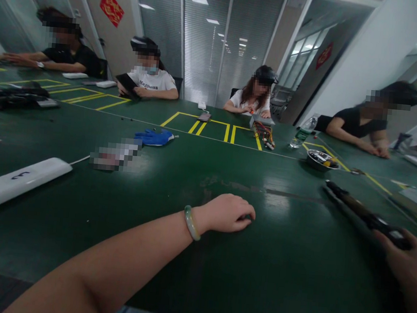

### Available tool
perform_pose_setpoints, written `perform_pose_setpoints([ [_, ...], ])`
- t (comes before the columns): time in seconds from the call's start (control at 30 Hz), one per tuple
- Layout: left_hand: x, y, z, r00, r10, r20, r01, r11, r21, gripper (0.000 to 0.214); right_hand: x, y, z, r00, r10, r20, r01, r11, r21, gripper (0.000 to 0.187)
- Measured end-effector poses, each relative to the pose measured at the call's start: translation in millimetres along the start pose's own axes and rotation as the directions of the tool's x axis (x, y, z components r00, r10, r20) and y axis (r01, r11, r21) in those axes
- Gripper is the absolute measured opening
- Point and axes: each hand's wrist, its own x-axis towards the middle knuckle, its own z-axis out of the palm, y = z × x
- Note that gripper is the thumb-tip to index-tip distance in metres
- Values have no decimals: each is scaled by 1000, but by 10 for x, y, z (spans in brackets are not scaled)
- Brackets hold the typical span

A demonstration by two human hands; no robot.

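Here, a white power strip point(16, 183) lies beyond a blue glove point(155, 137); on the green workbench point(292, 281), the person's left hand point(225, 214) rests curled, any hold hidden, while the right hand point(402, 261) has its fingers point(387, 238) against a long dark tool point(367, 214), their grip unclear.

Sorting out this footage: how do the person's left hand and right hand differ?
The left hand wears a pale green bangle on its wrist; no bangle shows on the right hand. The left hand rests palm down mid-frame on the green mat; the right hand is cut off by the frame edge. The right hand meets a long dark tool, which lies away from the left hand. Both hands are bare.
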Motion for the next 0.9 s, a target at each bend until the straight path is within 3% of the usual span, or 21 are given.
perform_pose_setpoints([
  [0.03,3,-8,-14,997,-46,-64,46,999,-5,20,-102,-219,-16,997,45,56,-44,999,-4,82],
  [0.07,6,-12,-32,987,-93,-134,92,996,-12,21,-221,-463,-26,994,5,110,-7,1000,19,76],
  [0.13,10,-9,-74,944,-176,-278,174,984,-34,24,-491,-985,-16,963,-191,189,173,979,108,70],
  [0.23,6,4,-127,873,-247,-420,244,968,-61,26,-923,-1750,52,859,-471,202,396,859,324,63],
  [0.3,0,5,-139,849,-264,-458,272,961,-51,28,-1194,-2217,111,762,-614,206,491,755,433,58],
  [0.4,-10,-26,-130,853,-268,-447,304,953,9,29,-1534,-2836,207,596,-777,201,578,589,564,53],
  [0.47,-25,-77,-122,868,-278,-410,335,940,71,29,-1701,-3169,282,524,-828,201,596,525,608,51],
  [0.5,-35,-112,-120,876,-287,-387,352,930,107,30,-1765,-3302,322,512,-834,205,593,516,618,50],
  [0.6,-71,-228,-119,904,-308,-295,379,898,223,34,-1884,-3539,422,521,-820,239,553,537,637,50],
  [0.73,-94,-297,-105,922,-324,-211,378,873,309,40,-1867,-3534,393,542,-802,250,511,551,660,48],
  [0.8,-89,-280,-97,914,-337,-227,395,868,302,42,-1774,-3448,285,610,-754,242,485,597,639,48],
  [0.9,-75,-243,-97,903,-361,-232,416,868,270,45,-1577,-3249,39,766,-551,332,350,790,504,43],
])
